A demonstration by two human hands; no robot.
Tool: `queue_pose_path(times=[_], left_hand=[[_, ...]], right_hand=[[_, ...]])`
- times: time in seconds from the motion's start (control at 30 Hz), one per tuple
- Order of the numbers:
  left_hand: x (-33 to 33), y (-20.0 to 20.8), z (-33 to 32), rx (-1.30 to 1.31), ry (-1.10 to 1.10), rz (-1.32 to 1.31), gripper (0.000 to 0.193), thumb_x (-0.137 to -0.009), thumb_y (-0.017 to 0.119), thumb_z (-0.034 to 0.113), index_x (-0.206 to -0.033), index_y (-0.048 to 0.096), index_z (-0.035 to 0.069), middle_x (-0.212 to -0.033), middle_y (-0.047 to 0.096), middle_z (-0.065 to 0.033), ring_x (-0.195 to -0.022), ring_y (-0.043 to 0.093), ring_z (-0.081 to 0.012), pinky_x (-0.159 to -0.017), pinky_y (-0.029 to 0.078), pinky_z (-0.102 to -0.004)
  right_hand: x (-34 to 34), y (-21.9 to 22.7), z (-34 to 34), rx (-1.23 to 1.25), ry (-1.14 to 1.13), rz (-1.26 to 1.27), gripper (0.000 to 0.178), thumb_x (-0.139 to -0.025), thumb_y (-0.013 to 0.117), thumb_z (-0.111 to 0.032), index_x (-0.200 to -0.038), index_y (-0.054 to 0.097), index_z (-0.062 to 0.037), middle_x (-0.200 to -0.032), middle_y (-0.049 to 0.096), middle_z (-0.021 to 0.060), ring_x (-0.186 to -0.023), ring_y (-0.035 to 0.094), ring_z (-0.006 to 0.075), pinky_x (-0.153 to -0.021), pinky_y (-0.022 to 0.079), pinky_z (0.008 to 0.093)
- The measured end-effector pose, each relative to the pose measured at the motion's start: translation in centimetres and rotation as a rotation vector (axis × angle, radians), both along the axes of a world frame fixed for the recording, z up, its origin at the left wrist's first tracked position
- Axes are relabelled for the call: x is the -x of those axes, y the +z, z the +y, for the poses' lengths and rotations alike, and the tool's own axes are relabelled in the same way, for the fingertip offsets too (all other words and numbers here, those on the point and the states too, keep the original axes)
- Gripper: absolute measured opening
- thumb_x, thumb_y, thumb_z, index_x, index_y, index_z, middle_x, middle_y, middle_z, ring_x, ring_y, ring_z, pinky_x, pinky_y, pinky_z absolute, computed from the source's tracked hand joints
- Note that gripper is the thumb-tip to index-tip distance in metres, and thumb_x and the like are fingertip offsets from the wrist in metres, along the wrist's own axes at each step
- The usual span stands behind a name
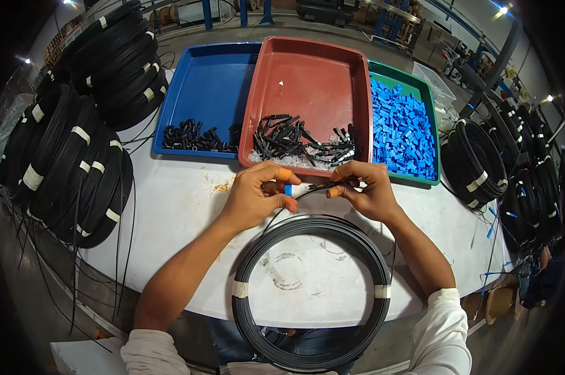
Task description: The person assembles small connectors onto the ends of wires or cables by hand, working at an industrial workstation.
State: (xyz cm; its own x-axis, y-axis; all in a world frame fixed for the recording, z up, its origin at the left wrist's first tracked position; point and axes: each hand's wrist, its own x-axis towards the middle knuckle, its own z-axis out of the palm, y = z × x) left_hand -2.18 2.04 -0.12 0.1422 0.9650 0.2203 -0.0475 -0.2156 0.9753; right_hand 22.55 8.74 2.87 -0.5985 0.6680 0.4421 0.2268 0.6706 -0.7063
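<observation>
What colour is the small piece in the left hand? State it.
The small piece in the left hand is blue, clearest in the head view.

Three trays (313,81); one front coil (240,312); two pale bands (382,291)

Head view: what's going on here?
The person's left hand holds a small blue plastic piece; the right hand pinches a slim black fitting. The two pieces are apart. A round coil of black cable, banded with whitish tape, overhangs the near edge of the white table. Beyond the hands, a red plastic tray holds loose black parts.
</observation>
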Motion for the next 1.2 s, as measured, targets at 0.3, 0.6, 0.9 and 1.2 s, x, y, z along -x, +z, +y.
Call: queue_pose_path(times=[0.3,0.6,0.9,1.2], left_hand=[[0.4,-0.6,-0.2,-0.204,0.292,0.357,0.039,-0.051,0.099,0.017,-0.074,0.07,0.006,-0.073,0.063,0.0041,-0.062,0.045,-0.0035,-0.056,0.037,-0.0205],[-0.8,0.1,-0.8,-0.312,0.348,0.374,0.039,-0.053,0.099,0.024,-0.069,0.07,0.005,-0.058,0.059,0.0047,-0.053,0.047,-0.0022,-0.049,0.038,-0.0205],[-1.6,0.5,-1.5,-0.416,0.401,0.483,0.044,-0.05,0.099,0.029,-0.064,0.066,0.004,-0.056,0.058,0.0025,-0.049,0.047,-0.0045,-0.048,0.039,-0.0208],[-2.0,0.9,-2.1,-0.526,0.39,0.535,0.045,-0.05,0.1,0.024,-0.06,0.061,0.004,-0.058,0.059,0.0004,-0.048,0.047,-0.0062,-0.045,0.038,-0.0238]], right_hand=[[0.5,0.3,-0.9,-0.215,0.049,-0.023,0.021,-0.073,0.075,0.009,-0.091,0.068,0.0002,-0.088,0.073,0.0111,-0.077,0.074,0.0216,-0.064,0.056,0.0289],[1.0,-0.1,-1.3,-0.336,0.036,-0.025,0.02,-0.074,0.077,0.006,-0.09,0.068,-0.0022,-0.08,0.071,0.0095,-0.068,0.071,0.0227,-0.055,0.054,0.0314],[1.1,-0.1,-1.4,-0.413,0.059,-0.021,0.017,-0.072,0.078,0.005,-0.084,0.068,-0.0031,-0.076,0.069,0.008,-0.066,0.068,0.0237,-0.056,0.052,0.0346],[1.1,0.3,-1.9,-0.444,0.099,-0.074,0.017,-0.071,0.081,0.003,-0.077,0.068,-0.0044,-0.078,0.07,0.0074,-0.067,0.069,0.0216,-0.055,0.052,0.0321]])
